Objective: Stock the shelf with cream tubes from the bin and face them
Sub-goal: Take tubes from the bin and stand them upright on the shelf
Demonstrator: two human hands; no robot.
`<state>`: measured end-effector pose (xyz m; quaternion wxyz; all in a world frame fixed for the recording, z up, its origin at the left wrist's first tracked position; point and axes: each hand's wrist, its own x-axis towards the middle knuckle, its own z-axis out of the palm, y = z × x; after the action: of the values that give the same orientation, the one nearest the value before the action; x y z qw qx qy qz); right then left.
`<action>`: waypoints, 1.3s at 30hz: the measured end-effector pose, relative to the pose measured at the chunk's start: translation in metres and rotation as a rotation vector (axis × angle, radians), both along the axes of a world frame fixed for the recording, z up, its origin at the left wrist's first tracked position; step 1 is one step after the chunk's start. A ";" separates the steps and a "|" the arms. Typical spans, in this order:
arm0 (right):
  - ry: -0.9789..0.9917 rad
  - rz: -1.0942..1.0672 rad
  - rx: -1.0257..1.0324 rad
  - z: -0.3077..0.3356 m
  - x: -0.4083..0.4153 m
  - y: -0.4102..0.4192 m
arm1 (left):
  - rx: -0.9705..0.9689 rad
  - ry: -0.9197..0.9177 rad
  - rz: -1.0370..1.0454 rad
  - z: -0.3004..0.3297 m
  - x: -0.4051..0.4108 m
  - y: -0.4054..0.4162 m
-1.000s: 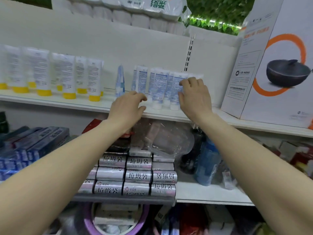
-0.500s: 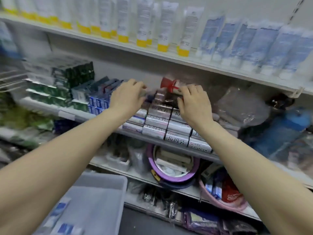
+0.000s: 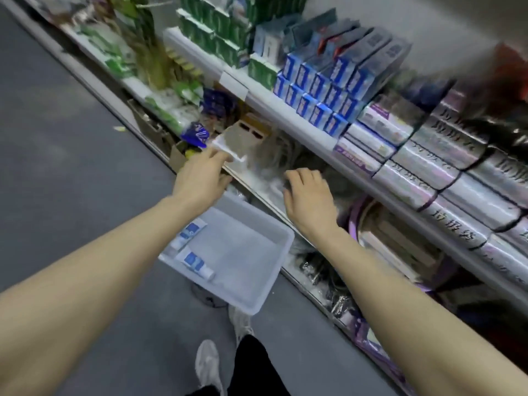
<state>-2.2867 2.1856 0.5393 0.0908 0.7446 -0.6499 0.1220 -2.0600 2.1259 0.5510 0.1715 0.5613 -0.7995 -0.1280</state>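
Observation:
A clear plastic bin (image 3: 257,292) sits on the grey floor against the shelving. Two white cream tubes with blue labels lie in it, one (image 3: 189,233) near its far left edge and one (image 3: 195,262) closer to me. My left hand (image 3: 200,181) hovers above the bin's far corner, empty, its fingers loosely extended. To its right my right hand (image 3: 310,200) hangs over the bin's far rim, fingers lightly curled, holding nothing. The upper shelf with the stocked tubes is out of view.
The shelf edge (image 3: 285,112) runs diagonally, with blue boxes (image 3: 323,90), green boxes (image 3: 217,32) and silver rolls (image 3: 445,172) on it. A purple basin (image 3: 354,215) sits on a lower shelf. My legs and white shoes (image 3: 208,364) stand just behind the bin.
My view has swung down from the tube shelf to the bin on the floor. Both hands came off the shelved tubes and dropped toward the bin, still empty.

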 end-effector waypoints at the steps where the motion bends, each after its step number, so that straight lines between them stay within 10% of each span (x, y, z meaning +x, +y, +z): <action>1: -0.023 0.019 0.033 -0.017 0.009 -0.007 | 0.042 -0.008 0.036 -0.018 0.010 0.001; 21: -0.135 0.290 0.785 -0.327 0.120 -0.052 | 0.640 0.037 0.441 -0.323 0.089 0.009; 39: -0.123 0.323 0.949 -0.403 0.158 -0.046 | 0.657 -0.226 0.405 -0.411 0.073 -0.021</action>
<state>-2.1284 2.1399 0.1364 -0.3161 0.7863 -0.5145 -0.1309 -1.9868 2.1045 0.1400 -0.0842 0.7431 -0.6029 -0.2780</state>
